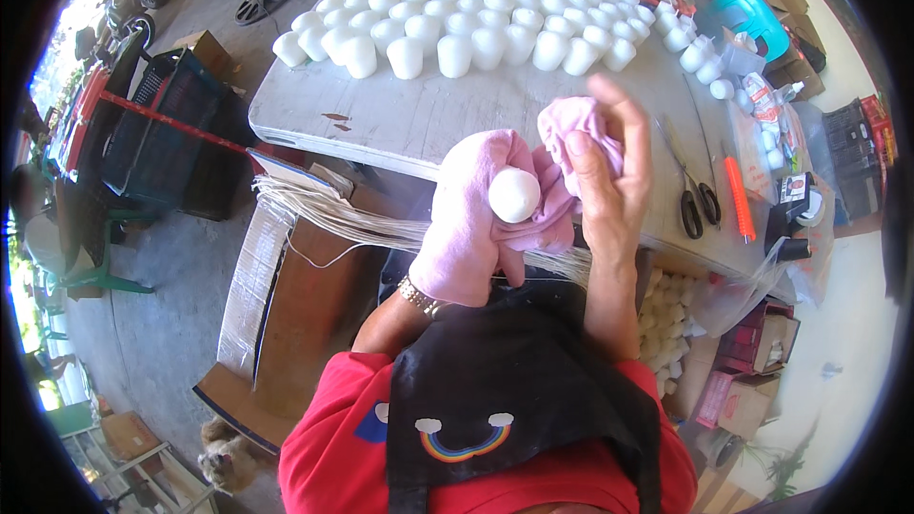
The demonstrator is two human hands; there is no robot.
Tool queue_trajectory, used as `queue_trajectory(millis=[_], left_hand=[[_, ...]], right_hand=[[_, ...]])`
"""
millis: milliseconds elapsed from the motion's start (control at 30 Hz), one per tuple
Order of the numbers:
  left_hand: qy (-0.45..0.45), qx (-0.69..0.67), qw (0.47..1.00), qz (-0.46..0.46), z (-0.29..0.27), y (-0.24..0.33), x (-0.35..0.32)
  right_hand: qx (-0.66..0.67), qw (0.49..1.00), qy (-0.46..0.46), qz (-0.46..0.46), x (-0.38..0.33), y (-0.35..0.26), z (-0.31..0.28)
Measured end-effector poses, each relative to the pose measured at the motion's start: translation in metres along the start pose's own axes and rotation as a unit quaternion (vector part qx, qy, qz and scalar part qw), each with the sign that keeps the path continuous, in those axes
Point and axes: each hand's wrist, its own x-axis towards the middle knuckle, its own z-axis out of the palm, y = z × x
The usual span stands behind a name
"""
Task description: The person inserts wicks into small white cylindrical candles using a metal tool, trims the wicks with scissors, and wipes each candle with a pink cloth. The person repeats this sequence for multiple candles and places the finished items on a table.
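Observation:
Pink cloth (457,252) wraps my left hand (471,214) up to the wrist, hiding its fingers. In its folds, off the table's near edge, that hand holds a smooth white candle (514,195), its rounded end facing up. My right hand (612,200) pinches a bunched wad of pink cloth (574,133) between thumb and fingers, just right of the candle and apart from it. Whether both pieces are one cloth, I cannot tell. Many white votive candles (455,55) stand in rows across the far part of the grey table (328,128).
Black-handled scissors (692,214) and an orange-handled tool (738,198) lie on the table's right. A bundle of white wicks (333,214) lies across an open cardboard box (314,276) at my left. Plastic bags (752,300) hang off the right corner. A small dog (227,462) is at lower left.

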Motion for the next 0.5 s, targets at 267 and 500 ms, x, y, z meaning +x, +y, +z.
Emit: queue_trajectory(millis=[267,500], left_hand=[[0.028,0.458,0.88,0.124,-0.024,-0.014,0.01],[-0.035,0.056,0.997,0.043,-0.01,-0.005,0.003]], right_hand=[[-0.223,0.902,-0.084,-0.36,-0.042,-0.002,0.025],[-0.188,0.924,-0.115,-0.313,-0.043,-0.001,-0.002]])
